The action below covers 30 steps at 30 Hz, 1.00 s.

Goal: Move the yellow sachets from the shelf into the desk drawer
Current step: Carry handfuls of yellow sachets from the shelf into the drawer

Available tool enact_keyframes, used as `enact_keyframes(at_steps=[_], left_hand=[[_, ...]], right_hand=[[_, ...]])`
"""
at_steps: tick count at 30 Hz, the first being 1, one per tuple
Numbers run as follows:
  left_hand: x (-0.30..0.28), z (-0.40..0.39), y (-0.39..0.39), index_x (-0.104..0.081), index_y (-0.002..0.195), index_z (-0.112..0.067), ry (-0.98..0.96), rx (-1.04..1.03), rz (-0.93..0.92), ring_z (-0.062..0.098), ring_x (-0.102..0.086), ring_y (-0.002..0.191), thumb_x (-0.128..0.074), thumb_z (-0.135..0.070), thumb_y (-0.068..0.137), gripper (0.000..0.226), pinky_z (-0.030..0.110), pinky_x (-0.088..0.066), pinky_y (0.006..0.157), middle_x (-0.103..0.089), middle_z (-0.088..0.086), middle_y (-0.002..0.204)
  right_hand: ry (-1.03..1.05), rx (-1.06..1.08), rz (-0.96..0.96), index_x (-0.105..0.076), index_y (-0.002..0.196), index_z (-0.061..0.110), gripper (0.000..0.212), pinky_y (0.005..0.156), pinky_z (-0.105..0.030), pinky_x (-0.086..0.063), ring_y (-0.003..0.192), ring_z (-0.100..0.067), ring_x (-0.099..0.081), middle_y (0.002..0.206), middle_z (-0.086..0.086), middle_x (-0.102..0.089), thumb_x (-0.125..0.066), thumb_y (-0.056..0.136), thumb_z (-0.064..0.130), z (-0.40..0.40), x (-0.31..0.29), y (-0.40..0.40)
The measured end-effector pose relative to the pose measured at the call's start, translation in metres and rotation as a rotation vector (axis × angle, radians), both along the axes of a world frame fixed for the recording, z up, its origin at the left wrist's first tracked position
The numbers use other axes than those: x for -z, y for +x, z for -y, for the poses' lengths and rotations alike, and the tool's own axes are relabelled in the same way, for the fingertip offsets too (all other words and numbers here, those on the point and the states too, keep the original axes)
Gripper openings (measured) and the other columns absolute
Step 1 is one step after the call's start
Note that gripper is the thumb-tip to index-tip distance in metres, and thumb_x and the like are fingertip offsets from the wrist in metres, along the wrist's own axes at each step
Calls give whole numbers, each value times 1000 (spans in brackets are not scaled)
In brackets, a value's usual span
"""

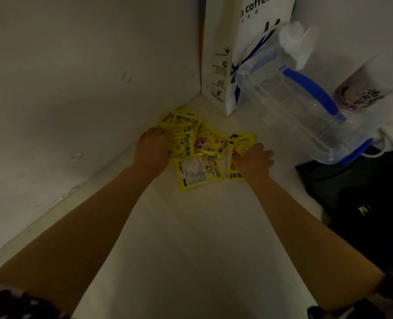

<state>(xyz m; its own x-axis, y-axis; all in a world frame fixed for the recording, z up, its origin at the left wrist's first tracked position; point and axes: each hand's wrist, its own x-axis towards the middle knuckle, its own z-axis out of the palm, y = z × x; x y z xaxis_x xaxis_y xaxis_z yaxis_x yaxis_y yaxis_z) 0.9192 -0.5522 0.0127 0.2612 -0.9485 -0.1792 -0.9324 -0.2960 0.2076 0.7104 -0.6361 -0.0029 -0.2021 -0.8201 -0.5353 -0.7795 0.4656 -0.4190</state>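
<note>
So, basically nothing's moved yet; the yellow sachets point(196, 148) are all piled in the back corner of the shelf point(190, 226), right between my two hands, and the drawer isn't even in view. My left hand point(152, 146) has its fingers curled in against the left edge of the pile; my right hand point(254, 158) sits on top of the right-side sachets, fingers bent down over them; can't tell if either has an actual grip. Just past my right fingers there's a clear jug point(306, 111) and a paper bag point(237, 54); guessing the whole carry is left to do.
</note>
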Motion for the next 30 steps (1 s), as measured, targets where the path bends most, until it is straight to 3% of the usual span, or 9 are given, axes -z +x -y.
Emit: enact_keyframes(at_steps=[8,11,13,14,17,21,26,28,30], left_hand=[[-2,-21,1,-54,119,-10,-88,-55,-6,35,-59,106,-67,-17,82,40,42,-43,88,-60,13,117],[-7,-33,3,-46,118,-15,-100,-150,-97,36,-61,101,-70,-19,80,45,41,-47,78,-62,11,114],[-11,-42,4,-42,122,-20,-87,-204,-174,35,-61,102,-73,-21,80,52,42,-50,78,-61,9,117],[-14,-47,5,-42,125,-22,-81,-230,-214,34,-61,102,-73,-21,79,55,43,-51,79,-61,8,118],[-22,-59,9,-53,121,-22,-84,-291,-311,32,-64,95,-74,-24,77,49,39,-52,78,-64,8,112],[-36,-64,6,-66,103,-9,-135,-320,-249,33,-60,93,-77,-25,74,34,35,-44,74,-64,13,101],[-45,-57,-12,-70,89,-20,-78,-341,-593,-1,-62,71,-83,-21,67,26,14,-48,63,-66,-5,79],[-36,-49,-20,-72,92,-16,-12,-298,-641,13,-67,85,-82,-24,69,27,33,-55,77,-71,2,88],[-26,-41,-29,-69,98,-11,62,-258,-609,24,-65,94,-78,-26,74,29,43,-54,82,-69,6,98]], right_hand=[[-84,122,165,-19,138,10,81,98,-53,-43,118,-40,-49,132,-20,-41,-73,80,30,-5,2,-1],[-76,29,145,-35,126,4,65,81,-41,-52,112,-37,-56,127,-21,-49,-72,80,32,-8,4,-12],[-72,-103,95,-52,108,6,45,58,-29,-45,103,-34,-61,119,-19,-57,-70,81,36,-9,6,-23],[-86,-145,88,-58,102,6,39,54,-27,-39,97,-32,-63,112,-17,-61,-68,82,37,-10,6,-28],[-138,-194,147,-61,90,5,34,58,-28,-38,84,-29,-63,88,-9,-62,-62,87,39,-14,2,-40],[-155,-264,177,-56,80,12,30,54,-27,-35,74,-20,-56,76,0,-57,-59,87,41,-17,-7,-46],[-216,-396,168,-41,62,21,34,49,-16,-26,59,-8,-44,64,7,-45,-58,89,34,0,-21,-33],[-220,-446,182,-37,56,23,40,46,-14,-27,52,-3,-40,58,8,-42,-57,90,29,10,-26,-22],[-191,-505,171,-38,55,21,41,46,-17,-28,49,-4,-39,56,7,-43,-56,91,29,19,-26,-10]])
